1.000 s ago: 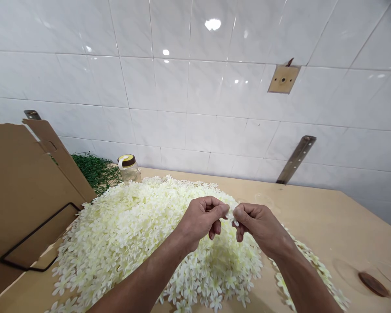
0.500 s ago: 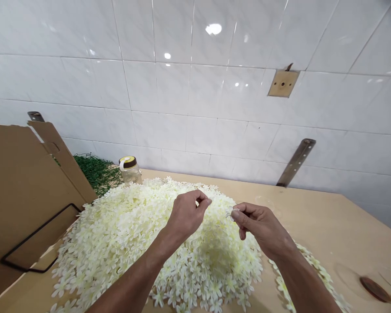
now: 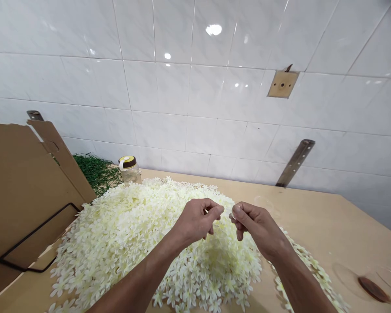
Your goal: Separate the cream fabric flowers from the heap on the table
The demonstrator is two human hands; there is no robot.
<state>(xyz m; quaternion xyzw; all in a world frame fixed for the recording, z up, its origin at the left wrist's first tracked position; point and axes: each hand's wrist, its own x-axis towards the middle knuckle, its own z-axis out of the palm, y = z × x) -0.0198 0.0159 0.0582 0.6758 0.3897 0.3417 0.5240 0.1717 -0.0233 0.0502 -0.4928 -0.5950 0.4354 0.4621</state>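
A big heap of white and pale yellow artificial flowers covers the table under my hands. My left hand is closed in a pinch above the heap, thumb against forefinger; anything between its fingertips is too small to make out. Just to its right, my right hand is pinched shut on a small white flower, mostly hidden by the thumb and fingers. The two sets of fingertips face each other, a narrow gap apart. Under my right forearm lies a band of similar flowers.
A cardboard box stands at left, with a black wire frame against it. Green plastic stems and a jar with a brown and yellow lid sit behind the heap. A clear round container rests on the wooden table.
My left hand has moved right and slightly down, bringing its fingertips close to my right hand's. The white flower in my right hand shows less than before.
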